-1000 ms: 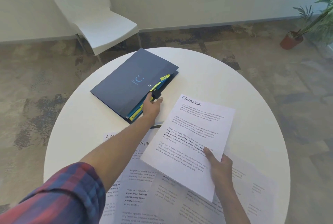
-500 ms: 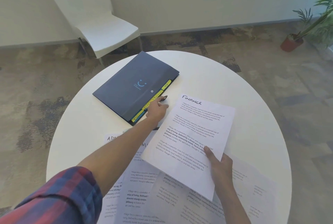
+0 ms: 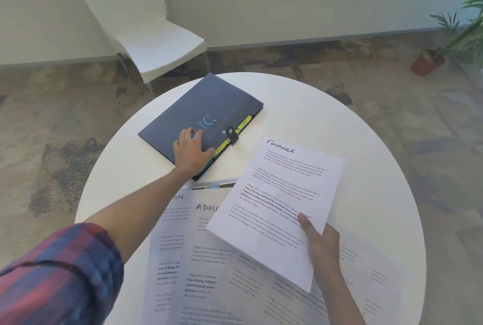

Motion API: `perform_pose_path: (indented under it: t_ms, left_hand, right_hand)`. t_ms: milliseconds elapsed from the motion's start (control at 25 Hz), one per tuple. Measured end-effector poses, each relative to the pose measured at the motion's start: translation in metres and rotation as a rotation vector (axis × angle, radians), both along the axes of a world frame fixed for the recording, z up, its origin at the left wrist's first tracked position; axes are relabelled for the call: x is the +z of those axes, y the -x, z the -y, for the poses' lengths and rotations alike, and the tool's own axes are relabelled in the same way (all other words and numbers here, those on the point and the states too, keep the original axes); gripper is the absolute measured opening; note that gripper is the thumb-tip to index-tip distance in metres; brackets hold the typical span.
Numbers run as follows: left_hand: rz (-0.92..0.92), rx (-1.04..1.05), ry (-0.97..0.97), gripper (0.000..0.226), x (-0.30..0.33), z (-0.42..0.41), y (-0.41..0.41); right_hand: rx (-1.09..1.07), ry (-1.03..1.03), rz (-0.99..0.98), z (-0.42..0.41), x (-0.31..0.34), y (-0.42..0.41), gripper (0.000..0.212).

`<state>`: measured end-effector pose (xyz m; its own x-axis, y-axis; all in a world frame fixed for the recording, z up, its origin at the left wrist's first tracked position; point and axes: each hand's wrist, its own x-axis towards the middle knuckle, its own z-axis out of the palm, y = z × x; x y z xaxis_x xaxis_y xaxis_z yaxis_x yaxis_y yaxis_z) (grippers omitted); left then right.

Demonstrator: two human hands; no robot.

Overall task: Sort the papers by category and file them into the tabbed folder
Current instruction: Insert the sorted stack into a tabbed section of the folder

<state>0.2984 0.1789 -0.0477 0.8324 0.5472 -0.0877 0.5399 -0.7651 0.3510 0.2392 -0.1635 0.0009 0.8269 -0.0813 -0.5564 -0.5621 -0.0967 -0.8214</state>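
A dark blue tabbed folder (image 3: 198,113) lies closed on the round white table (image 3: 326,115), its black strap snapped over the cover and yellow tabs (image 3: 244,123) showing at its right edge. My left hand (image 3: 192,151) rests flat on the folder's near corner, fingers spread. My right hand (image 3: 322,246) pinches the lower right corner of a sheet headed "FINANCE" (image 3: 279,194), held tilted just above the table. Several more printed sheets, two headed "ADMIN" (image 3: 206,246), lie overlapping near me.
A white chair (image 3: 146,27) stands on the floor beyond the table's far left edge. A potted plant (image 3: 431,58) sits on the floor at the far right. More sheets (image 3: 366,267) spread under my right wrist.
The folder's cover, slightly raised a second ago, now lies flat with the strap fastened over it. My left hand moved from the tabbed edge onto the cover. The FINANCE sheet stays held.
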Motion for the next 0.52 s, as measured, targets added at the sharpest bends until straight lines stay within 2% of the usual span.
perform_pose_path:
  t_ms: [120, 400, 520]
  left_hand:
    - [-0.163, -0.071, -0.076, 0.084, -0.001, -0.009, -0.009]
    - [-0.342, -0.081, -0.063, 0.089, 0.005, -0.017, -0.023]
    - [-0.399, -0.232, -0.188, 0.083, 0.009, -0.014, -0.024]
  right_hand:
    - [0.004, -0.007, 0.003, -0.002, 0.002, -0.001, 0.02]
    - [0.023, -0.009, 0.032, -0.002, 0.007, -0.001, 0.019]
    - [0.024, 0.005, 0.021, 0.0, 0.005, 0.002, 0.022]
